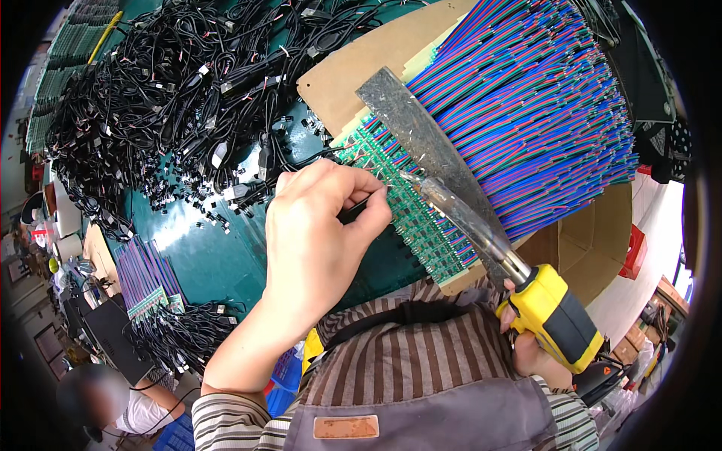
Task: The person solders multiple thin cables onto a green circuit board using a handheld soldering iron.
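My left hand [320,218] pinches a black cable [352,213] close to a row of small green circuit boards [421,219]. Thin bare wire ends seem to show at its fingertips. My right hand [540,362] grips a yellow and black soldering gun [560,316], partly hiding the fingers behind it. The gun's metal tip points up and left, over the boards and near my left fingertips. A flat grey metal bar [429,131] lies across the boards' wire side. Blue, red, green and black wires [526,120] fan out from the boards beyond the bar.
A big tangle of black cables [180,83] with small connectors covers the table's far left. More boards with wires and cables [154,297] lie at the left edge. A brown board [346,75] and a cardboard box [594,233] support the wires. A person [113,406] sits at lower left.
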`<control>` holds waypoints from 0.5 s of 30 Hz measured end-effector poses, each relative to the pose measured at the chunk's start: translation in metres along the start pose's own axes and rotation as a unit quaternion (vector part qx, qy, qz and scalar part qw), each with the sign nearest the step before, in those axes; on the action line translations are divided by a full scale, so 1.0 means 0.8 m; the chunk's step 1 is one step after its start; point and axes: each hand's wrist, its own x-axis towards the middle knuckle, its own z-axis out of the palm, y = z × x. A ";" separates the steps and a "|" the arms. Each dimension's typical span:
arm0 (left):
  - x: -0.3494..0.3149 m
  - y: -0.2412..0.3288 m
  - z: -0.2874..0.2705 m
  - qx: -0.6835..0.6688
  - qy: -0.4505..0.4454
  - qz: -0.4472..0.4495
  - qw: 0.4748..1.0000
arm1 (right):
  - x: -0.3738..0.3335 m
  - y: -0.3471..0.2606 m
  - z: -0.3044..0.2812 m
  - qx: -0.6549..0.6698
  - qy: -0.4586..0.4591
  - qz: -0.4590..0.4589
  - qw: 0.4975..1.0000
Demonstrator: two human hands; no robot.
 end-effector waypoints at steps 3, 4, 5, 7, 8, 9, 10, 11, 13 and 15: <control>-0.002 -0.002 0.004 0.011 0.019 0.016 1.000 | -0.001 0.003 0.001 -0.049 -0.020 -0.037 0.998; -0.004 -0.003 0.007 0.011 0.018 0.015 1.000 | 0.000 0.005 0.003 -0.042 -0.013 -0.061 0.997; -0.006 -0.003 0.010 0.004 0.038 0.007 0.999 | 0.003 0.001 0.002 -0.041 -0.014 -0.061 0.997; -0.007 -0.003 0.013 -0.005 0.057 -0.001 0.998 | 0.007 -0.010 -0.003 -0.079 -0.056 -0.011 0.995; -0.008 -0.002 0.015 -0.001 0.063 0.000 0.998 | 0.005 -0.008 -0.003 -0.080 -0.056 -0.010 0.995; -0.008 -0.001 0.016 0.003 0.069 0.001 0.998 | 0.002 -0.003 -0.001 -0.086 -0.049 -0.022 0.995; -0.008 -0.001 0.017 0.002 0.069 0.001 0.998 | 0.001 -0.001 0.000 -0.093 -0.042 -0.033 0.994; -0.007 -0.001 0.018 0.005 0.074 0.006 0.997 | 0.003 -0.004 0.002 -0.094 -0.041 -0.032 0.994; -0.007 -0.001 0.019 0.009 0.079 0.009 0.997 | 0.018 -0.017 0.010 -0.125 -0.018 -0.067 0.990; -0.008 -0.002 0.018 0.015 0.083 0.014 0.996 | 0.037 -0.034 0.005 -0.142 -0.067 -0.074 0.985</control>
